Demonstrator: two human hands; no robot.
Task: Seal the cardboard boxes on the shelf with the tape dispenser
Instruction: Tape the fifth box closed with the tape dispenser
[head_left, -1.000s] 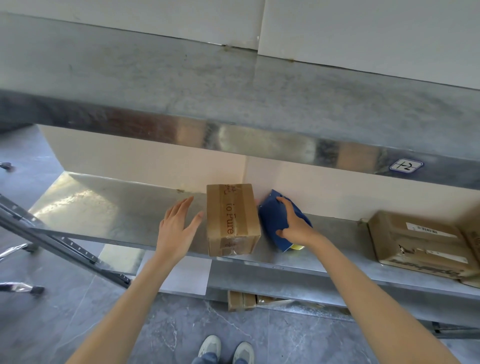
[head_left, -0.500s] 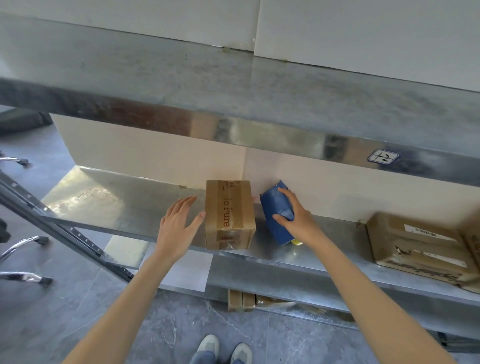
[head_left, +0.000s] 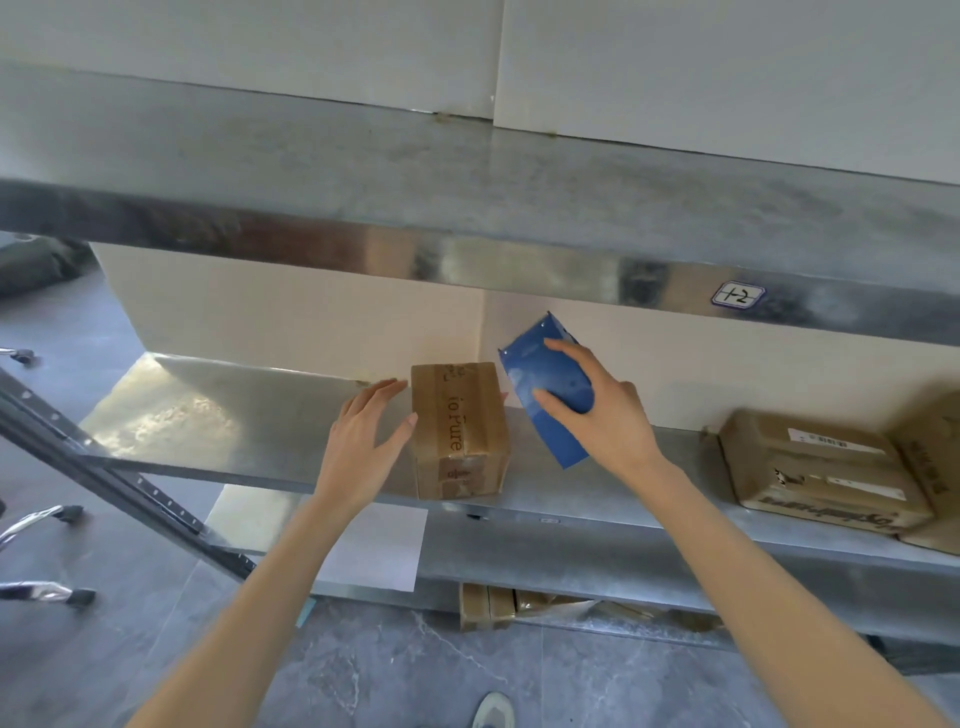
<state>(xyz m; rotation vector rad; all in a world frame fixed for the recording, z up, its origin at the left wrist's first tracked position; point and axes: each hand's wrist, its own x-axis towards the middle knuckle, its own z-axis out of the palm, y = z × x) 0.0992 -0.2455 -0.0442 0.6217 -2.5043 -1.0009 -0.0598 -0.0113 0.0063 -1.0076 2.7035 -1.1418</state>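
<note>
The left hand (head_left: 363, 441) lies flat with straight fingers, holding nothing, its thumb touching the left side of the small cardboard box (head_left: 457, 415) on the metal shelf (head_left: 234, 415). Just right of that box, the right hand (head_left: 608, 421) wraps around the blue tape dispenser (head_left: 540, 374), tilted and clear of the shelf. The step looks like bringing it over the box top: brace the box from its left against sliding, then draw tape straight along the seam. Well right of the gripping hand sit more boxes (head_left: 815, 467).
</note>
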